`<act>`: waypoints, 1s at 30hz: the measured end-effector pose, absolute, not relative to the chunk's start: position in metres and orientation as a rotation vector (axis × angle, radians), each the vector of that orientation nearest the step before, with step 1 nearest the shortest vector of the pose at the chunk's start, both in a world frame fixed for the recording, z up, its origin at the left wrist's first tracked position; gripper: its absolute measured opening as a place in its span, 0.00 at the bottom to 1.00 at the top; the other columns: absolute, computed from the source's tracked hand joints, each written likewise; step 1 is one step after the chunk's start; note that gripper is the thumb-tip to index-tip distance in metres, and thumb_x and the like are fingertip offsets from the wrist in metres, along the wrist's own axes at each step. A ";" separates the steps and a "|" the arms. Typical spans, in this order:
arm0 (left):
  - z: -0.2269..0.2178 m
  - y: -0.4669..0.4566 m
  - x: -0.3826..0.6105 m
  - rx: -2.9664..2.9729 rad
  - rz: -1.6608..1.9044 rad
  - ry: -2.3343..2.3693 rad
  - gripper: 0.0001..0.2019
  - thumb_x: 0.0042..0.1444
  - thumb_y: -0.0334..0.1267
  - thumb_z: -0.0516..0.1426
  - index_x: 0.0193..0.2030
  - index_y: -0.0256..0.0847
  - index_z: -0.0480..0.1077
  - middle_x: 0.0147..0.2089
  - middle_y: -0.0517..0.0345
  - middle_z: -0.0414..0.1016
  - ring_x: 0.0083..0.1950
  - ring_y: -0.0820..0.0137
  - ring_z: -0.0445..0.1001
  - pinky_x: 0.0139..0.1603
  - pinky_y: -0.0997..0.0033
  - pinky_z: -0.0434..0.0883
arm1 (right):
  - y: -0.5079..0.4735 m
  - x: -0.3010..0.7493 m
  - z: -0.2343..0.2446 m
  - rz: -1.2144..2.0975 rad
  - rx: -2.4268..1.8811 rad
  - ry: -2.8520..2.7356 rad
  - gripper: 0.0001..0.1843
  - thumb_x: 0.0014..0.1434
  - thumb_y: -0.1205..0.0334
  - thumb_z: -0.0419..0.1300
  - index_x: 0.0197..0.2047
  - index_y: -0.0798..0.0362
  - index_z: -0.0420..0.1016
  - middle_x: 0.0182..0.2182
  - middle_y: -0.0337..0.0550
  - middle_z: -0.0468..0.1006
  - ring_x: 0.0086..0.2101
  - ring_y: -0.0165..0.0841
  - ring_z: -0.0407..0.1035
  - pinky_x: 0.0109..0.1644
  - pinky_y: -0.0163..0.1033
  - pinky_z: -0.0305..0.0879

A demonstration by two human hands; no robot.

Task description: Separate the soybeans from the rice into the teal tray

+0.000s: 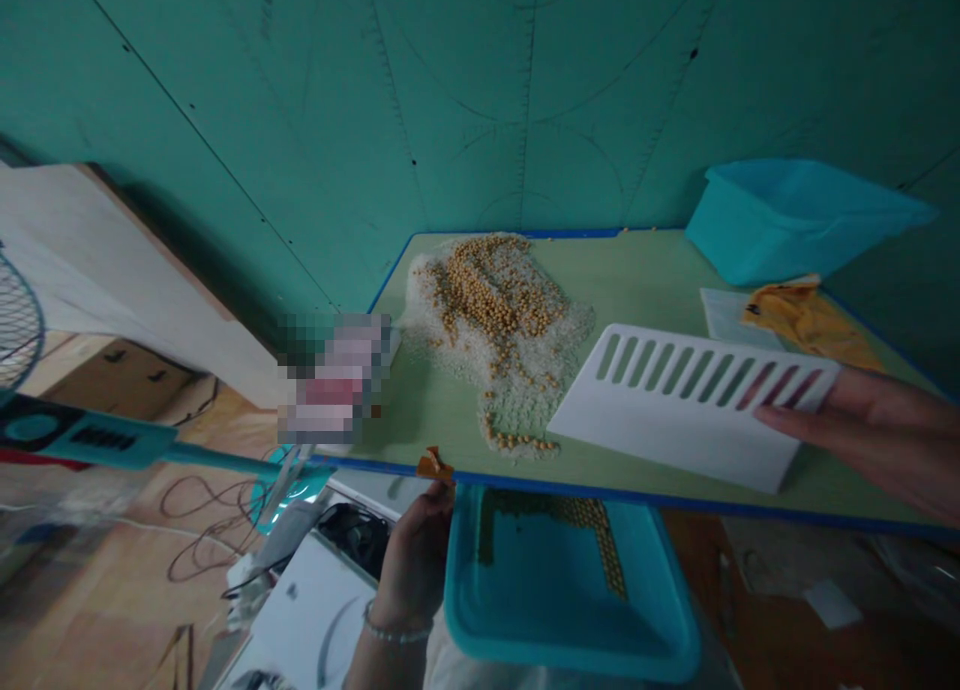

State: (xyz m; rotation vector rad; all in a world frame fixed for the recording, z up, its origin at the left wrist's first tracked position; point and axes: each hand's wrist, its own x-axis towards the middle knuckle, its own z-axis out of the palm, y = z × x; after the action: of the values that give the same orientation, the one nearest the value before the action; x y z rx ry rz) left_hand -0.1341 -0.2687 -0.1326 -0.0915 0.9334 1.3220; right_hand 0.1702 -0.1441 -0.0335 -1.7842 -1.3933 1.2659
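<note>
My right hand (862, 420) grips the end of a white slotted plastic panel (675, 440), held tilted over the table's right half. The panel's left tip is close to a heap of white rice-like grains (442, 345) topped with yellow soybeans (502, 290). A short line of beans trails from the heap toward the front edge. Below that edge, my left hand (416, 550) is closed at the left rim of a blue plastic basin (577, 655); its fingers are partly hidden. Some beans (600, 545) lie in the basin along its far side and right part.
A second blue basin (795, 220) stands at the table's back right, with a yellow cloth (817, 320) before it. A blurred-out object (334, 380) is at the left corner. Brown tape (435, 463) sits on the front edge. A fan (90, 435) stands at left; cables (202, 530) cross the floor.
</note>
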 end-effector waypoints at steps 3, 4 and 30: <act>-0.132 -0.269 -0.135 -0.086 1.320 0.919 0.11 0.37 0.30 0.57 0.31 0.41 0.75 0.28 0.59 0.79 0.39 0.59 0.76 0.45 0.60 0.69 | -0.137 0.168 -0.038 1.294 -1.749 -1.453 0.20 0.28 0.46 0.68 0.28 0.44 0.77 0.33 0.39 0.82 0.39 0.41 0.74 0.42 0.41 0.72; -0.132 -0.269 -0.135 -0.086 1.320 0.921 0.11 0.36 0.30 0.57 0.31 0.41 0.75 0.28 0.59 0.79 0.40 0.59 0.76 0.45 0.60 0.69 | -0.136 0.169 -0.040 1.310 -1.735 -1.474 0.20 0.30 0.46 0.68 0.29 0.44 0.76 0.34 0.38 0.82 0.39 0.41 0.74 0.42 0.40 0.72; -0.125 -0.268 -0.134 -0.028 1.315 0.948 0.09 0.37 0.32 0.58 0.29 0.41 0.74 0.34 0.55 0.80 0.41 0.56 0.76 0.44 0.57 0.70 | -0.143 0.166 -0.043 1.467 -1.593 -1.577 0.18 0.40 0.50 0.67 0.35 0.47 0.77 0.37 0.41 0.81 0.40 0.40 0.74 0.45 0.42 0.70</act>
State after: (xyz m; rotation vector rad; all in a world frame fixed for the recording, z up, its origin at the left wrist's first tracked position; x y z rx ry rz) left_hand -0.1343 -0.2685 -0.1246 -0.0281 0.9482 1.3149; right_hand 0.1664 -0.1435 -0.0433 -1.5934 -1.5769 1.4666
